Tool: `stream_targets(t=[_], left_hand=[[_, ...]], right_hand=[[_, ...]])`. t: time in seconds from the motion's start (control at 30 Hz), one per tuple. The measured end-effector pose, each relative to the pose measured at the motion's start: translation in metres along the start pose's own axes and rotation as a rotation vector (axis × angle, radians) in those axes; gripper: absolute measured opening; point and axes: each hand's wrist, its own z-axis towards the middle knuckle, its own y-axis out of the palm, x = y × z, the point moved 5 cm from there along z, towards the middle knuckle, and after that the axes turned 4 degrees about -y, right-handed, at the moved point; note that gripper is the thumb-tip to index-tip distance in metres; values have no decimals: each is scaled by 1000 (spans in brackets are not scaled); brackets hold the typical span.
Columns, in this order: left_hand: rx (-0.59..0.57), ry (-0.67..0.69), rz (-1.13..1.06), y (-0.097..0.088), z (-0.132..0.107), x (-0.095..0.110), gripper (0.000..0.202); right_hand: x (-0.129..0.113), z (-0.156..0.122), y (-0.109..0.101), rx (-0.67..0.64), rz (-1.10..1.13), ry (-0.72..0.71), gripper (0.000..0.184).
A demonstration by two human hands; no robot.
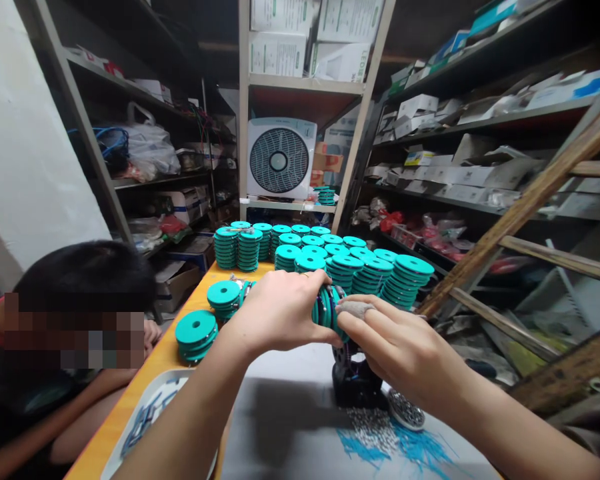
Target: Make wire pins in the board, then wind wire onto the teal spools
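My left hand (280,308) and my right hand (390,340) meet over the table, both closed on a small stack of teal discs (325,308) held on edge between them. A grey wrap covers one right fingertip. Directly beneath the discs stands a small black fixture (356,383), partly hidden by my right hand. Loose blue wire pieces (400,445) and tiny silver parts (367,419) lie on the grey mat in front of it, beside a round lid of metal beads (405,408).
Many stacks of teal discs (330,257) fill the far end of the orange table (130,400). A white tray (145,413) sits at the near left. Another person leans on the table at left. Shelves, a white fan (280,159) and a wooden ladder (520,207) surround the table.
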Motion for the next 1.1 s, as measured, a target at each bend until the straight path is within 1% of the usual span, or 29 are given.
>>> stream_targets(t=[0.1, 0.27, 0.37, 0.47, 0.53, 0.57, 0.63, 0.7, 0.73, 0.77, 0.8, 0.87, 0.9, 0.93, 1.0, 1.1], left_hand=[[2, -2, 12, -1, -1, 1, 53], [9, -4, 23, -2, -2, 2, 53], [14, 1, 21, -3, -1, 2, 53], [15, 6, 28, -3, 0, 2, 53], [12, 8, 42, -2, 0, 2, 59], [11, 8, 49, -2, 0, 2, 64], [4, 17, 56, -2, 0, 3, 74], [-3, 30, 55, -2, -1, 4, 75], [-5, 37, 55, -2, -1, 5, 72], [-7, 42, 58, -2, 0, 5, 68], [-7, 45, 63, -2, 0, 5, 65], [-6, 46, 76, -1, 1, 5, 63], [-5, 46, 78, -1, 1, 5, 63], [-5, 47, 77, -1, 1, 5, 62], [-5, 50, 71, 0, 0, 5, 62], [-8, 45, 83, 0, 0, 5, 62]], right_hand=[[-4, -7, 0, 58, -12, -8, 17], [-14, -15, -1, 97, -66, -44, 23], [-19, -17, 1, 69, -95, -41, 23], [-20, -22, 6, -9, -89, -16, 28], [-16, -28, 4, -15, 29, 59, 35], [-13, -32, 1, 8, 109, 125, 39], [-6, -42, -10, 94, 228, 278, 41], [-3, -54, -19, 145, 258, 418, 39], [-4, -60, -20, 123, 263, 474, 37], [-6, -67, -17, 59, 280, 527, 32], [-11, -75, -10, -44, 311, 573, 26], [-23, -92, 11, -302, 393, 650, 16], [-29, -101, 23, -419, 430, 680, 16], [-35, -109, 34, -504, 456, 710, 17], [-44, -121, 51, -591, 478, 757, 16], [-49, -125, 69, -622, 481, 791, 16]])
